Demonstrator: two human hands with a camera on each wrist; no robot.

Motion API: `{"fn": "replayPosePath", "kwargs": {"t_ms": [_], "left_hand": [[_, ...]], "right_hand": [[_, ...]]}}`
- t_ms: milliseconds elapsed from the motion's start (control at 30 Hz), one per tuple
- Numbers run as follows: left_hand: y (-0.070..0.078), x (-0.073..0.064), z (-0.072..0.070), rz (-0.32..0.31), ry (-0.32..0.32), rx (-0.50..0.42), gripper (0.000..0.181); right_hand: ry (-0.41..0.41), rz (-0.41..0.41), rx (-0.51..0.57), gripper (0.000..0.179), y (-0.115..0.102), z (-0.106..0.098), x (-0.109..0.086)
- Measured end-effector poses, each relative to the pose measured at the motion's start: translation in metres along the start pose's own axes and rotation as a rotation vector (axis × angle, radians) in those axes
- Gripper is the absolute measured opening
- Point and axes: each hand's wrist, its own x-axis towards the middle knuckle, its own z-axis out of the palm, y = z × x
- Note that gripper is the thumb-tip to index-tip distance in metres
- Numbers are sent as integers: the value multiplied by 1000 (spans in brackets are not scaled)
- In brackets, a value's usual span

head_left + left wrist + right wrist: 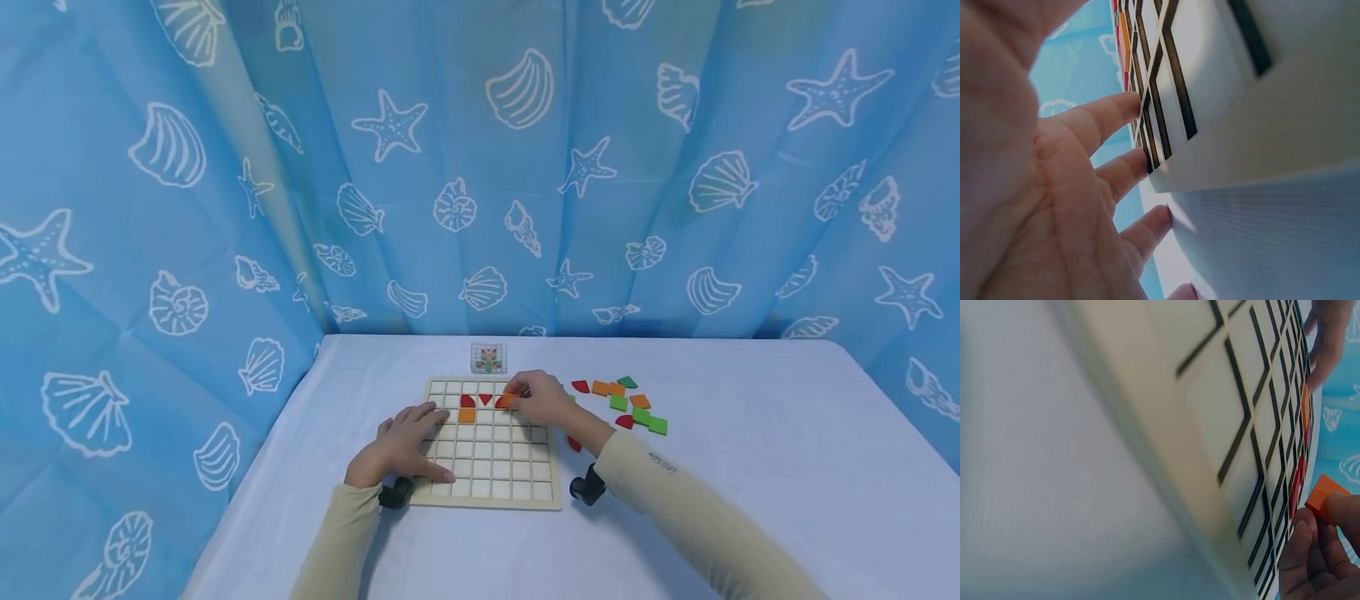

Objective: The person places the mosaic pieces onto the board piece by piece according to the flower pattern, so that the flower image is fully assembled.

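A wooden grid board [495, 502] of square cells lies on the white cloth. On it sit a red quarter-round tile [468, 401], a red triangle tile [486, 399], an orange square tile [467, 415] and another red tile [499, 402], partly covered. My right hand [542, 398] pinches an orange square tile [1326, 495] between thumb and fingers, over the board's upper right part. The left hand [408, 442] rests with spread fingers along the board's left side, its fingertips touching the frame and the cloth, holding nothing.
Loose red, orange and green tiles [618, 402] lie scattered right of the board. A small pattern card [489, 358] stands behind it. Black wrist cameras [587, 487] are on both wrists. A blue seashell-print curtain [465, 167] hangs along the table's back and left side.
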Motion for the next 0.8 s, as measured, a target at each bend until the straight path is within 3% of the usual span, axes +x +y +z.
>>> {"fn": "replayPosePath", "kwargs": {"t_ms": [300,800], "left_hand": [[-3,1,0,9,1,-4,101],[-5,1,0,23,-2,12,102]], "right_hand": [[-72,-101,20,12,-14,18,2],[-63,-143,-94,7,-15,32,5]]}}
